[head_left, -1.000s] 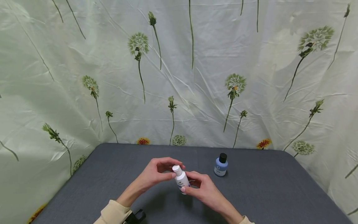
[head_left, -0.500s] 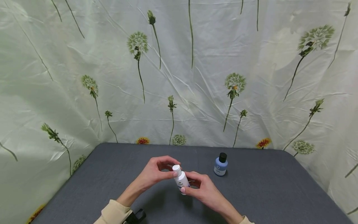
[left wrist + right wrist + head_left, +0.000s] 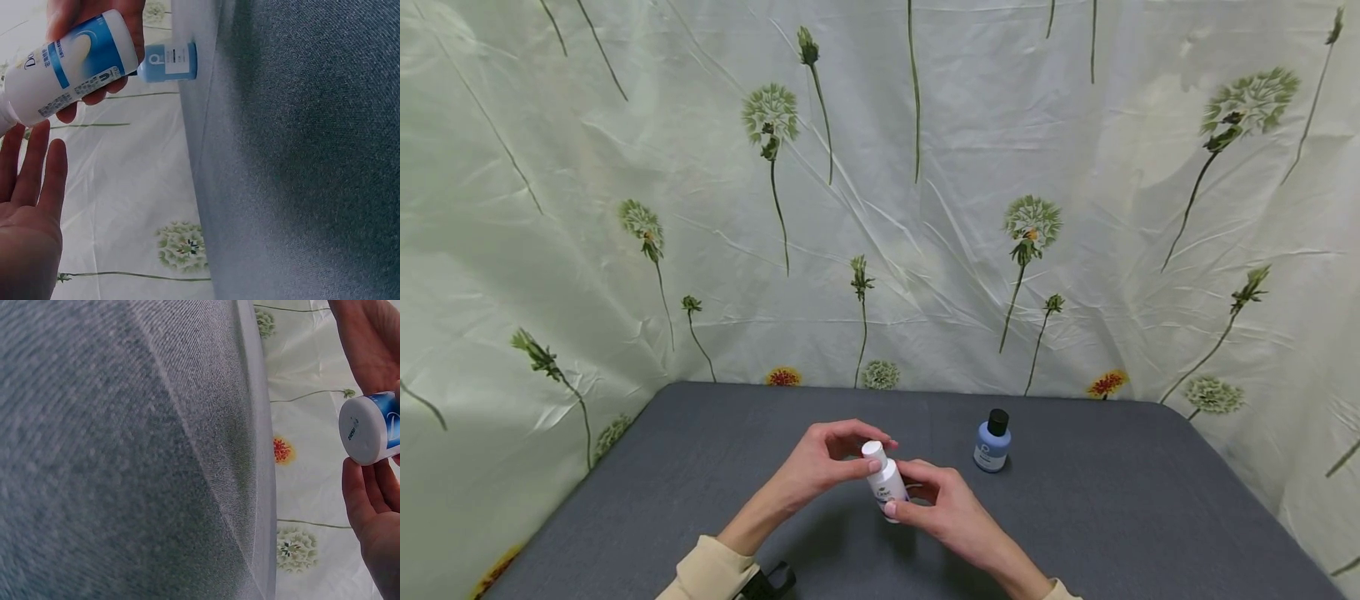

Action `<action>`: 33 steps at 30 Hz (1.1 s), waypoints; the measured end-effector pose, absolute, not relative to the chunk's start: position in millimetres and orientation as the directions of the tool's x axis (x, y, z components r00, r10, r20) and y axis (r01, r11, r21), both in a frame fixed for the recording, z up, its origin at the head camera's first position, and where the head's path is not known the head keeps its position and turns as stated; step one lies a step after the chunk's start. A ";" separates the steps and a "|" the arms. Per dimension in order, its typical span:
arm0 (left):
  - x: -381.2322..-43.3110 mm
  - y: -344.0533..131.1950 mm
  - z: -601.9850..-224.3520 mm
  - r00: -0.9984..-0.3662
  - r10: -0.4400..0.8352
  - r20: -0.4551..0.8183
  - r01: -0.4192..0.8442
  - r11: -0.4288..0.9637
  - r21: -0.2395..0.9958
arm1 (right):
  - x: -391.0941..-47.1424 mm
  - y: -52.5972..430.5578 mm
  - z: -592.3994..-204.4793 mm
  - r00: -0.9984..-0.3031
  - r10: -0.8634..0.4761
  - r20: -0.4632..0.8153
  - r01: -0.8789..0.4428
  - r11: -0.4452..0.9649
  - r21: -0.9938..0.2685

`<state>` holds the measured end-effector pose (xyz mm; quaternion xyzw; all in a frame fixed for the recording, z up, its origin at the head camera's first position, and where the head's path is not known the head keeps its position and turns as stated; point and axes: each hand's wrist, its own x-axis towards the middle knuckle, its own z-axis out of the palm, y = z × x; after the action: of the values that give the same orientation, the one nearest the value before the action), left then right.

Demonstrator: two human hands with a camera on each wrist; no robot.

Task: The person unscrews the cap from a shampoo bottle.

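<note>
A small white lotion bottle with a blue-and-white label is held tilted above the table, its white cap up and to the left. My right hand grips the lower body, thumb in front and fingers behind. At the cap, my left hand has its thumb against the near side and its index finger reaching round behind. In the left wrist view, the left hand's other fingers stretch out straight below the bottle's neck. The right wrist view shows the bottle's round white base facing the camera.
A blue bottle with a black cap stands upright on the dark grey table, behind and right of my hands. Beyond the table's far edge hangs a pale curtain printed with dandelions. A black strap sits at the left wrist.
My left thumb and index finger have shifted slightly to the right around the cap. The right hand and the white bottle stay almost in place; the blue bottle has not moved.
</note>
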<state>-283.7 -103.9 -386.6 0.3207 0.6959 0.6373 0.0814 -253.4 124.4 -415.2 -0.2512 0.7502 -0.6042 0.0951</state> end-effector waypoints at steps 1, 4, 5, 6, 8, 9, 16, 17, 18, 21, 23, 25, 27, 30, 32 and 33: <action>-283.4 -103.7 -386.6 -0.780 0.553 0.292 0.328 -0.035 0.944 | -253.5 124.5 -415.2 -0.857 -0.490 0.160 -0.261 0.143 -0.955; -282.7 -103.4 -386.4 -0.782 0.552 0.290 0.305 -0.068 0.950 | -253.6 124.6 -415.3 -0.860 -0.484 0.164 -0.261 0.142 -0.955; -282.3 -103.4 -386.2 -0.783 0.550 0.290 0.301 -0.074 0.951 | -253.7 124.6 -415.4 -0.860 -0.482 0.165 -0.262 0.139 -0.955; -282.0 -103.5 -386.1 -0.784 0.548 0.291 0.298 -0.078 0.951 | -253.8 124.7 -415.4 -0.860 -0.482 0.165 -0.261 0.138 -0.956; -281.6 -103.9 -386.0 -0.781 0.550 0.296 0.304 -0.079 0.949 | -254.0 124.7 -415.6 -0.860 -0.484 0.162 -0.257 0.138 -0.956; -281.6 -104.4 -385.9 -0.776 0.554 0.302 0.309 -0.084 0.947 | -254.1 124.7 -415.8 -0.860 -0.484 0.160 -0.255 0.138 -0.957; -283.0 -109.7 -384.9 -0.713 0.609 0.347 0.338 -0.136 0.931 | -253.6 124.9 -416.6 -0.857 -0.486 0.172 -0.260 0.120 -0.958; -283.0 -110.1 -384.6 -0.711 0.611 0.347 0.337 -0.136 0.932 | -253.6 124.9 -416.7 -0.856 -0.485 0.177 -0.264 0.116 -0.957; -282.9 -110.6 -384.3 -0.714 0.611 0.342 0.335 -0.131 0.933 | -253.6 124.8 -416.9 -0.856 -0.485 0.181 -0.267 0.113 -0.957; -282.9 -110.8 -384.5 -0.733 0.596 0.329 0.345 -0.091 0.934 | -253.5 124.8 -417.5 -0.854 -0.484 0.192 -0.274 0.106 -0.956; -283.0 -110.6 -385.1 -0.753 0.575 0.321 0.356 -0.055 0.933 | -253.4 125.0 -417.5 -0.855 -0.483 0.190 -0.272 0.107 -0.956; -283.4 -109.9 -385.8 -0.771 0.551 0.320 0.375 -0.012 0.927 | -253.1 125.1 -417.3 -0.856 -0.483 0.183 -0.268 0.112 -0.957; -284.2 -109.0 -386.6 -0.788 0.526 0.320 0.394 0.032 0.919 | -252.7 125.3 -416.9 -0.858 -0.484 0.172 -0.260 0.120 -0.958; -285.4 -107.3 -386.9 -0.804 0.499 0.323 0.410 0.073 0.909 | -252.5 125.4 -416.3 -0.859 -0.485 0.164 -0.256 0.130 -0.958; -285.7 -106.5 -386.4 -0.812 0.484 0.325 0.415 0.089 0.906 | -252.4 125.5 -415.9 -0.860 -0.484 0.162 -0.257 0.136 -0.957; -285.6 -106.2 -386.1 -0.815 0.479 0.326 0.415 0.089 0.906 | -252.3 125.5 -415.7 -0.860 -0.483 0.163 -0.259 0.138 -0.956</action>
<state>-285.6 -106.2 -386.1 0.3031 0.7374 0.6031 0.0266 -252.3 125.5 -415.7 -0.2478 0.7487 -0.6079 0.0923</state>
